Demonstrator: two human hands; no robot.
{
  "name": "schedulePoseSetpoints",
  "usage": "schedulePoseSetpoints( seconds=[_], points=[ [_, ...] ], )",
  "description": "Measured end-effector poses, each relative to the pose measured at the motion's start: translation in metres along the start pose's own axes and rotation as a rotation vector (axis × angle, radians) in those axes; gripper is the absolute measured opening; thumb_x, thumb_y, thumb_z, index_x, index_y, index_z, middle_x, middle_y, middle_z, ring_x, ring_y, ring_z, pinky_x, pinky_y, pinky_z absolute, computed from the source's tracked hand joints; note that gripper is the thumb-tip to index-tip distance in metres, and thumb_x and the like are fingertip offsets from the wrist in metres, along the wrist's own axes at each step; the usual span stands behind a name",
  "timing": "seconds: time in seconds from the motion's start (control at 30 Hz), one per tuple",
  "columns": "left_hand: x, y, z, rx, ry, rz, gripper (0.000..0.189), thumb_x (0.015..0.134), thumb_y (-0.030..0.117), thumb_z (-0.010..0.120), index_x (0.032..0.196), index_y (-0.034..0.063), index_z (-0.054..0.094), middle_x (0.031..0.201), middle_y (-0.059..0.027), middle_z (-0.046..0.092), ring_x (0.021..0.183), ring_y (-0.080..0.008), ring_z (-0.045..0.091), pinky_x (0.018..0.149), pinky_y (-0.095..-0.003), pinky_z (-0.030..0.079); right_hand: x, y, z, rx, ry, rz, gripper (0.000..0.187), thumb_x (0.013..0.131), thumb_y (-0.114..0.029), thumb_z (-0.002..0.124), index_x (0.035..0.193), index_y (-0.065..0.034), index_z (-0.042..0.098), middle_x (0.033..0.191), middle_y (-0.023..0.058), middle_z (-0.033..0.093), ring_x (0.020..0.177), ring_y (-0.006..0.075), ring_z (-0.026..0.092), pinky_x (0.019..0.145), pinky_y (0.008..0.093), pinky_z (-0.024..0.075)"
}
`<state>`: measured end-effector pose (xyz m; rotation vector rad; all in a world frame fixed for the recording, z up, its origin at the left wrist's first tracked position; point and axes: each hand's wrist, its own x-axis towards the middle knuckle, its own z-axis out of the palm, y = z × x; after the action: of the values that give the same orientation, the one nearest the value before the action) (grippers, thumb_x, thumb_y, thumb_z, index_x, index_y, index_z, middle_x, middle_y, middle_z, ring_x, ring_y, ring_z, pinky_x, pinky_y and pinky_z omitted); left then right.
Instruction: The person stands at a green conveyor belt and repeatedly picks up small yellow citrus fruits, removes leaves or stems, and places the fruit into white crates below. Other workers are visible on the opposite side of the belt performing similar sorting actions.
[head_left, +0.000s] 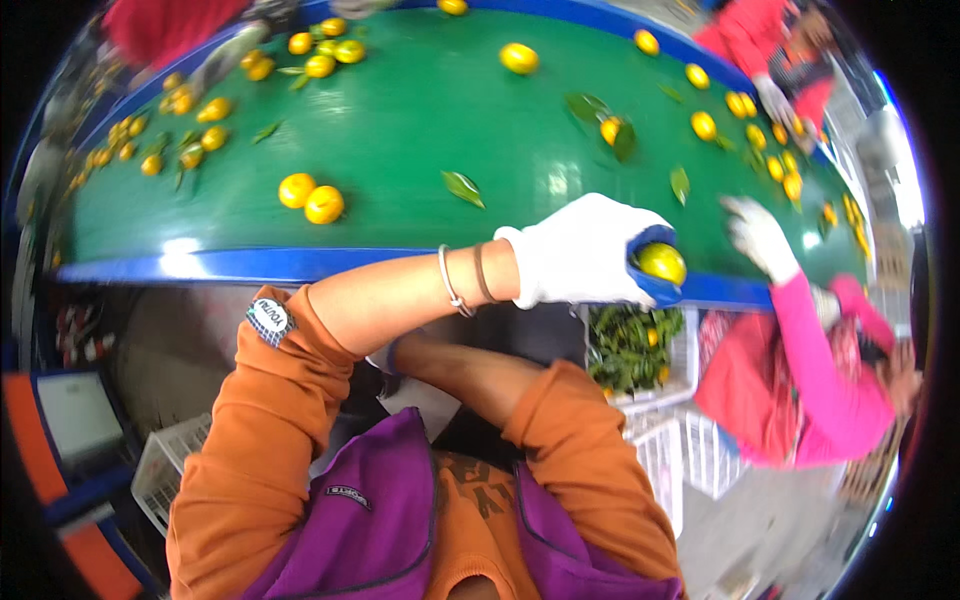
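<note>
Crossing to the right over the blue rim, my left hand (589, 251) wears a white glove with blue fingertips. Its fingers are around a yellow-green citrus fruit (663, 263). My right arm passes beneath the left forearm, and a small part of my gloved right hand (381, 355) shows; its fingers are hidden. On the green conveyor belt (390, 127), two orange citrus fruits (324, 205) lie side by side at the near left. A loose green leaf (463, 188) lies above my left wrist. Farther off is a small fruit (610, 130) with leaves attached.
A white crate (682, 349) of leaves and some fruit stands below the belt's blue edge (247, 264). Close on the right, a co-worker's gloved hand (759, 236) reaches over the belt. More co-workers stand along the far side. Another white crate (161, 465) is at lower left.
</note>
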<state>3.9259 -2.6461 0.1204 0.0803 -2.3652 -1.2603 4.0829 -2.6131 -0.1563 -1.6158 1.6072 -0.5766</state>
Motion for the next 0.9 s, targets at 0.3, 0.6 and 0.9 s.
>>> schedulePoseSetpoints(
  seconds=[0.3,0.6,0.9],
  points=[
    [-0.036,0.110,0.099,-0.259,-0.587,0.267,0.095,0.082,0.053,0.071,0.149,-0.0027,0.033,0.136,-0.0266,0.051,0.120,-0.0380,0.056,0.108,-0.0493,0.040,0.020,-0.064,0.017,-0.433,-0.344,-0.045,0.030,0.097,-0.025,0.051,0.112,-0.0092,0.071,0.109,0.0139,0.071,0.099,0.0325,0.067,0.076,0.0468,0.0521],
    [-0.109,-0.039,-0.138,0.563,-0.068,0.242,0.056,0.077,0.027,0.077,0.126,0.0071,0.058,0.122,-0.0170,0.061,0.112,-0.0344,0.059,0.091,-0.0445,0.050,0.068,-0.140,0.062,-0.830,-0.556,-0.217,0.031,0.097,-0.025,0.050,0.112,-0.0070,0.071,0.109,0.0165,0.071,0.100,0.0345,0.067,0.078,0.0465,0.0523],
    [-0.207,-0.096,-0.234,0.630,-0.299,-0.109,0.082,0.068,0.028,0.084,0.141,0.0141,0.050,0.124,-0.0130,0.058,0.108,-0.0343,0.057,0.093,-0.0437,0.048,0.085,-0.175,0.099,-1.042,-0.608,-0.282,0.032,0.098,-0.024,0.048,0.111,-0.0048,0.070,0.109,0.0190,0.070,0.101,0.0364,0.067,0.080,0.0463,0.0525]
  ],
)
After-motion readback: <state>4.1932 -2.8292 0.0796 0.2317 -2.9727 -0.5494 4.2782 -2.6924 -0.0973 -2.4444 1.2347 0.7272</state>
